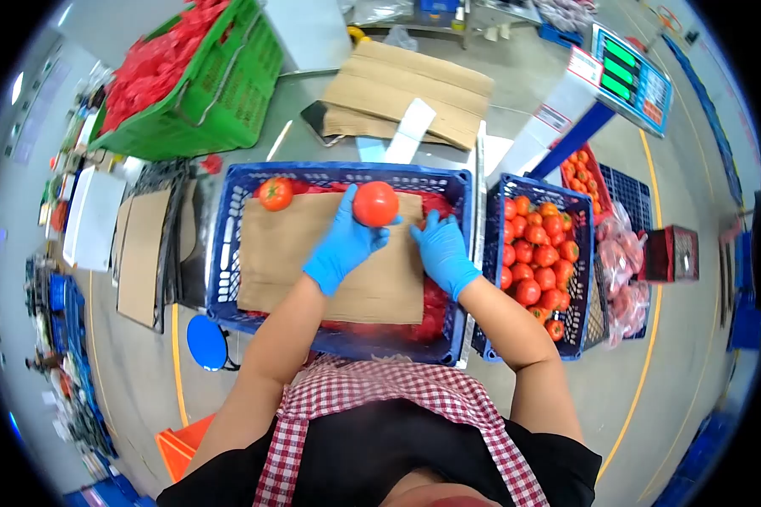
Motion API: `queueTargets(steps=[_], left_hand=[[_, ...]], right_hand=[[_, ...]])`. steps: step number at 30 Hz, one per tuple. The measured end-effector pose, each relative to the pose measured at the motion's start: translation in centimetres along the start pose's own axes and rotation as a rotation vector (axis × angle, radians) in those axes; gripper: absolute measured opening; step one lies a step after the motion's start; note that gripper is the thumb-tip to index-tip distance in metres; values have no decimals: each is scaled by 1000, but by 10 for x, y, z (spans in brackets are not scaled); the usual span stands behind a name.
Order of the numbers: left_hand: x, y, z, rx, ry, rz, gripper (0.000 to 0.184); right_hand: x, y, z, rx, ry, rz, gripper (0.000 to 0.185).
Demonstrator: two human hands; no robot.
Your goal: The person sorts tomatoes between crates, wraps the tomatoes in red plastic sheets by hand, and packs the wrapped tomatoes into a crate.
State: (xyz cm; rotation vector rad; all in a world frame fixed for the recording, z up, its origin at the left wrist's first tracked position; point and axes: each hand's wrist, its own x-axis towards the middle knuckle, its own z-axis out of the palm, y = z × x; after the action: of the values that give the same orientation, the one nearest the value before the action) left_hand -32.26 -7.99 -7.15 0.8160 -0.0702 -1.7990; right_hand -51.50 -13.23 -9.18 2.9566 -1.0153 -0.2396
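Observation:
My left hand (347, 241), in a blue glove, holds a large red tomato (375, 204) above a cardboard sheet (334, 279). My right hand (445, 252), also gloved in blue, is just right of the tomato at the sheet's right edge, its fingers bent; whether they hold anything is too small to tell. The cardboard lies inside a blue crate (347, 173), over red material that shows around its edges. Another tomato (276, 193) rests at the crate's upper left corner.
A second blue crate (492, 253) full of tomatoes stands to the right, beside a scale (630, 80) on a post. A green crate (245, 84) with red netting is at the upper left. Flat cardboard (406, 84) lies beyond the crate. A blue stool (207, 342) is lower left.

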Motion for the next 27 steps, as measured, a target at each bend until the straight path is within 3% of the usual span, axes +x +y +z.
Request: queueTargets(steps=[2,3,4,5,7,9,12,15,16,17,19,21,23,25,26,27], left_hand=[[-24,2,15,-33,12,9,57],[-31,4,19,-47,9,10,56],[-33,7,6,-73,-166,-7,56],[-37,7,7,-54,-80,66,56],[-43,5,20,-7,86,186,58],[-51,4,20,70,40,252,61],[-52,-1,49,164,-54,337,64],[-44,-10,80,422,-60,422,69],[-40,-15,89,541,-51,452,71],[-34,-22,98,728,-76,537,73],[-25,-38,116,1096,-140,711,76],[-20,-48,130,1448,-169,761,77],[-15,-34,133,1740,-190,838,76],[1,12,89,1200,142,679,61],[-14,34,102,1057,335,679,51],[-7,63,43,1114,527,808,43]], right_hand=[[11,5,-1,78,3,7,25],[9,12,-16,170,-68,-15,35],[4,14,-44,382,-115,16,44],[-2,16,-65,594,-168,53,52],[-13,26,-72,1418,-12,31,65],[-26,27,-67,2237,-75,21,84],[-46,24,-27,2940,8,-30,84],[-65,19,-30,3229,170,-40,78],[-71,20,-37,3438,105,-167,71],[-75,18,-43,3272,253,-139,74],[-85,19,-46,3337,312,-227,74],[-90,21,-44,2693,678,-122,76],[-95,31,-34,2174,802,397,77],[-101,47,-23,2296,937,479,74],[-109,63,-15,2692,1042,293,70],[-114,81,3,2816,1113,258,68]])
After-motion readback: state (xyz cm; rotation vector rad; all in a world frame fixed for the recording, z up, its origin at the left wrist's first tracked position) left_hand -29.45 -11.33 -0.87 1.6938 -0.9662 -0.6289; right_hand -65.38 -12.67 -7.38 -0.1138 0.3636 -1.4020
